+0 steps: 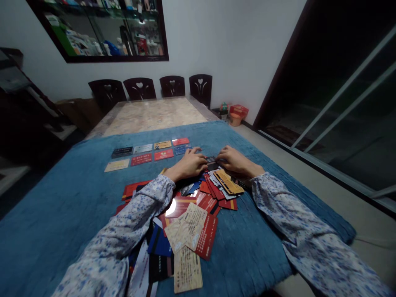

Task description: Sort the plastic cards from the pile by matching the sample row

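Both my hands meet over the far end of a loose pile of plastic cards. My left hand (192,162) is curled with its fingertips at the left edge of a black card (211,163). From the other side my right hand (234,160) grips the same card's right edge, its fingers bent. Just below the right hand, a yellow card (228,182) lies on white and red ones. Nearer to me are beige cards (192,225), a red card (208,237) and a blue card (160,241), overlapping at odd angles. My left sleeve hides part of the pile.
Two rows of cards lie beyond my left hand, among them a black card (121,152), a red card (163,154) and a cream card (116,165). A blue cloth (77,185) covers this end of the table. Several dark chairs (139,88) stand behind it.
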{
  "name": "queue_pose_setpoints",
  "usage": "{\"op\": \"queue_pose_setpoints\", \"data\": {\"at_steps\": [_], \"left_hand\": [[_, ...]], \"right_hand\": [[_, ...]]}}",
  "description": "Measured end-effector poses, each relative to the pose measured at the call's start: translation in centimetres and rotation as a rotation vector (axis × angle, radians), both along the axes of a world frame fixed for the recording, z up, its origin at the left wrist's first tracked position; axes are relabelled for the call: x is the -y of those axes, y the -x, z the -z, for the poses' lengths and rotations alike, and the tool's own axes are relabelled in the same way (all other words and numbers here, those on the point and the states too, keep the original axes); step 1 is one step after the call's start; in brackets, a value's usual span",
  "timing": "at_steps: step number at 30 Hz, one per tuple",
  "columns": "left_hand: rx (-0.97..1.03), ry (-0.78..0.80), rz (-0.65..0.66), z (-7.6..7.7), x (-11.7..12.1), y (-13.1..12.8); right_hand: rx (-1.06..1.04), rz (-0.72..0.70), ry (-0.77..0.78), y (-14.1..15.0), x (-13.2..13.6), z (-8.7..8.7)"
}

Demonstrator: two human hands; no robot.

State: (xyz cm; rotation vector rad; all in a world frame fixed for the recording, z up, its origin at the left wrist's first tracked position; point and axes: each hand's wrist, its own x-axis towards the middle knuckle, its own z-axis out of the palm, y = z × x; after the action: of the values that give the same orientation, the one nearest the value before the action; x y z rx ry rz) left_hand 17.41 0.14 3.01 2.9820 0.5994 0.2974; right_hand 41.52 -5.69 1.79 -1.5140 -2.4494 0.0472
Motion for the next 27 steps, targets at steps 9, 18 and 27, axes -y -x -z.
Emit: {"op": "queue_pose_setpoints", "data": {"at_steps": [9, 18, 27], "left_hand": [[-0.015, -0.016, -0.044, 0.0, -0.1, 0.1], [-0.028, 0.022, -0.074, 0.1, -0.3, 0.0], [-0.009, -0.035, 0.011, 0.4, -0.6, 0.1]], "right_hand": [[-0.120, -0.059, -0.036, 0.2, -0.7, 0.1], [-0.159, -0.072, 0.090, -0.7, -1.3, 0.2], [-0.127, -0.068, 0.137, -0.2, -0.6, -0.9]]}}
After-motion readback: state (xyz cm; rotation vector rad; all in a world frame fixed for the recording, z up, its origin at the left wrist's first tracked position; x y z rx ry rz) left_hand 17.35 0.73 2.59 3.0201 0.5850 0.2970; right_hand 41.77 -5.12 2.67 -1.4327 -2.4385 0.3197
